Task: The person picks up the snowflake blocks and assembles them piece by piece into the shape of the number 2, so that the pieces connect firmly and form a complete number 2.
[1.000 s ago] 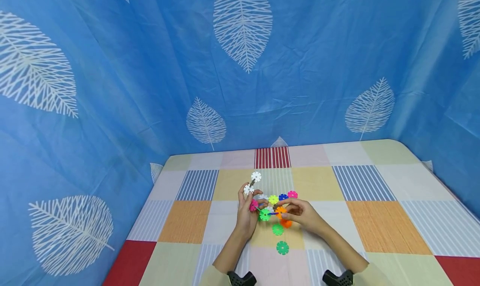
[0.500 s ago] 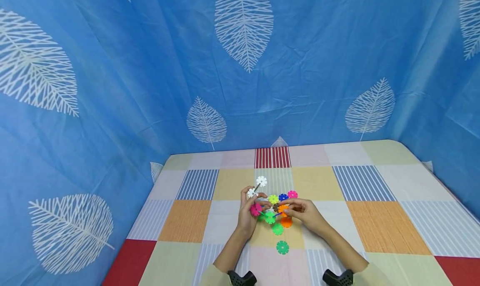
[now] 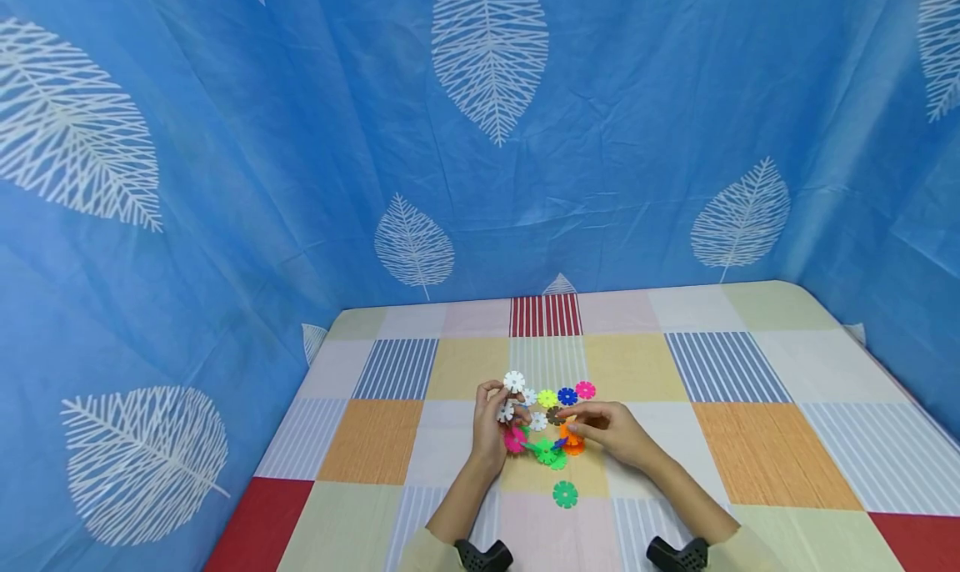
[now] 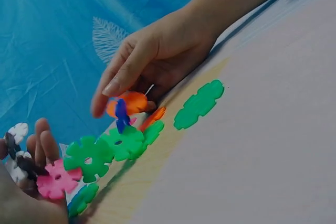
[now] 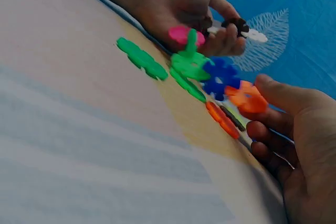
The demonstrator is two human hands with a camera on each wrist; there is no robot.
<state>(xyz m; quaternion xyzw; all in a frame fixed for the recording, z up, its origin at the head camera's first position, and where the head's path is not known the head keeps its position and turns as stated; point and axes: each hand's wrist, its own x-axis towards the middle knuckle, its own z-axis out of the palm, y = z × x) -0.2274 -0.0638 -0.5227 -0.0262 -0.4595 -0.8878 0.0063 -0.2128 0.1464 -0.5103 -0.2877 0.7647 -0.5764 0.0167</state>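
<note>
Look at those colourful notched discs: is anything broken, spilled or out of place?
Nothing stands out as broken or spilled. The left hand and right hand hold the linked discs between them. One darker green disc lies apart from the other loose discs, nearest the person, but flat on the patchwork cloth, so it hardly seems odd.

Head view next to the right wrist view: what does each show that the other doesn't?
Only the head view: the loose pink disc and loose dark blue disc at the far side, plus the cloth's red-striped patch.
Only the right wrist view: the broad face of the blue disc joined between a green disc and the orange disc.
Both: the left hand, the right hand and the lone flat disc nearest the person.
</note>
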